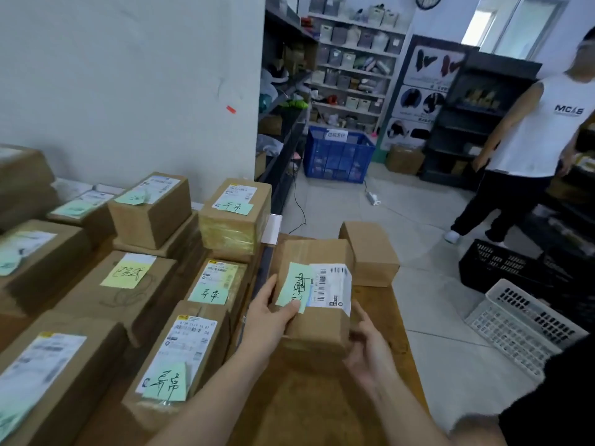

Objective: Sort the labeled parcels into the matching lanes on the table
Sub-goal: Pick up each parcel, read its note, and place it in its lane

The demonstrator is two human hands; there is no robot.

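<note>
At far left, labeled cardboard parcels (pixel 141 291) stand in rows on the wooden table (pixel 380 304), most bearing green or yellow handwritten notes. My left hand (pixel 269 312) grips the left side of the held parcel (pixel 317 304), thumb pressed on its green note (pixel 294 286), fingers closed around the box. A white shipping label (pixel 333 286) sits beside the note. My right hand (pixel 367 352) is open, fingers spread, touching the parcel's lower right edge. An unlabeled box (pixel 370 252) sits just behind. A person in a white shirt (pixel 541 130) stands at far right.
</note>
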